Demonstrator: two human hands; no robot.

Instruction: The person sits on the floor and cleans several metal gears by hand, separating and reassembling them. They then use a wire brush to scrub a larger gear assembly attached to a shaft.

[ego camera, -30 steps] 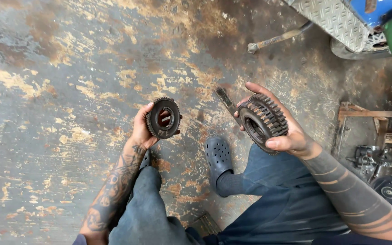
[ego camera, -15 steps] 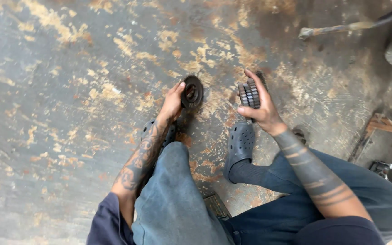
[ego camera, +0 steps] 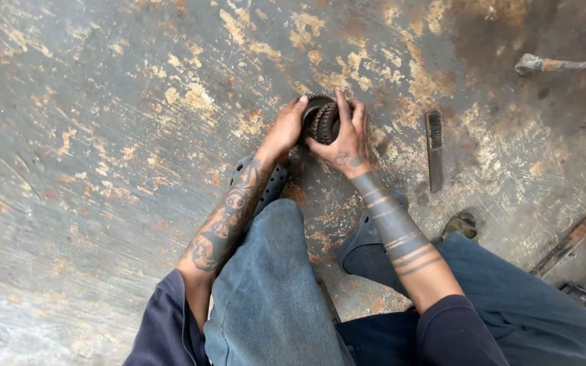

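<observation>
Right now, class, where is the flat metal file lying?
In the head view, the flat file lies on the stained floor to the right of the right hand and the gears, below the metal rod near the top right.

Wide open worn grey concrete floor (ego camera: pixel 103 135) to the left and above the hands, nothing lying there, free passage all around that side. To the right, a flat dark metal file (ego camera: pixel 433 148) lies on the floor near the right hand (ego camera: pixel 344 141), a gap of bare floor between them. Farther up right, a rusty metal rod (ego camera: pixel 564 65) sits well apart. Below, the person's own blue-jeaned knees (ego camera: pixel 272 285) and grey perforated clogs (ego camera: pixel 259 183) crowd in close under both wrists, closing off the near side.
</observation>
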